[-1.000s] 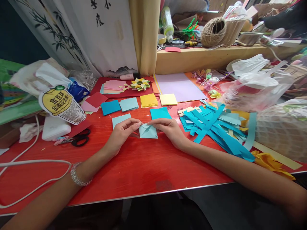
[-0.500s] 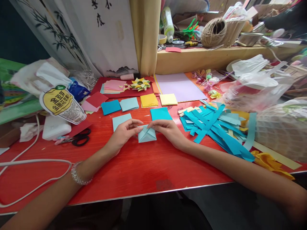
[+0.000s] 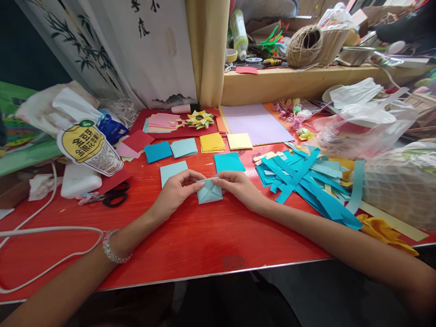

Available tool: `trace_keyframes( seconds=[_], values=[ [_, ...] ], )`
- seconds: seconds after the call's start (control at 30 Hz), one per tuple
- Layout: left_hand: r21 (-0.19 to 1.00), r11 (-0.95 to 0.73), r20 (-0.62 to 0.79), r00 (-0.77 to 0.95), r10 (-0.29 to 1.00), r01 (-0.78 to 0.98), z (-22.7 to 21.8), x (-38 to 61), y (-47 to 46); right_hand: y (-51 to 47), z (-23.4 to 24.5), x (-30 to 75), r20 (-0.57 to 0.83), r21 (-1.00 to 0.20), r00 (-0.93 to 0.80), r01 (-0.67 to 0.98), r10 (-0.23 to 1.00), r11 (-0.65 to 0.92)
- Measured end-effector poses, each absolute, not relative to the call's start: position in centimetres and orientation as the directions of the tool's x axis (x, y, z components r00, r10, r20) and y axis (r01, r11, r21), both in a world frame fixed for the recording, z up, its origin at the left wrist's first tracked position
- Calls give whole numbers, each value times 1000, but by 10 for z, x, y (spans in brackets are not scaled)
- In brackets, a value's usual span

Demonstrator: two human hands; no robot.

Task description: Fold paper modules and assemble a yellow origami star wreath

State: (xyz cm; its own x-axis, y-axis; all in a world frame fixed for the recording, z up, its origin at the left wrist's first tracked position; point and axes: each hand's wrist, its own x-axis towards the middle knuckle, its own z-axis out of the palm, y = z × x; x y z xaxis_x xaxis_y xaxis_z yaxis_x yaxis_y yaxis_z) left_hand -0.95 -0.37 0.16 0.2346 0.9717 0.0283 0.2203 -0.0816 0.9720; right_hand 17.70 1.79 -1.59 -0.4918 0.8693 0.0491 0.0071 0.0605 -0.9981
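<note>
A light blue folded paper with diagonal creases is held between my two hands, just above the red table. Its upper left edge is pinched by my left hand, thumb in front and fingers behind. On the upper right edge, my right hand pinches the paper the same way. Behind my left hand lies a light blue paper square, partly covered by it. A bright blue paper square rests just beyond my right hand.
Small paper stacks in dark blue, light blue, yellow and cream stand farther back. Blue paper strips are heaped on the right. Black-handled scissors and a white cable lie left.
The top flap of the folded paper has shifted under my fingers, and its front creases look different. My right fingertips have moved slightly along the upper edge.
</note>
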Motion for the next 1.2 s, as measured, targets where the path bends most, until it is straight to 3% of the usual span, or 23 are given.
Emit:
trace_keyframes(
  seconds=[0.67, 0.9, 1.2],
  values=[
    [940, -94, 31, 192, 981, 329, 1, -11, -3, 17, -14, 178, 78, -994, -464, 34, 883, 105],
    [976, -28, -13, 184, 983, 215, 4, -9, -3, 19, -17, 178, 55, -998, -399, -5, 915, 57],
    [950, -26, -50, 234, 971, 310, 0, -11, -1, 19, -15, 178, 36, -999, -406, -21, 913, 30]
  ],
)
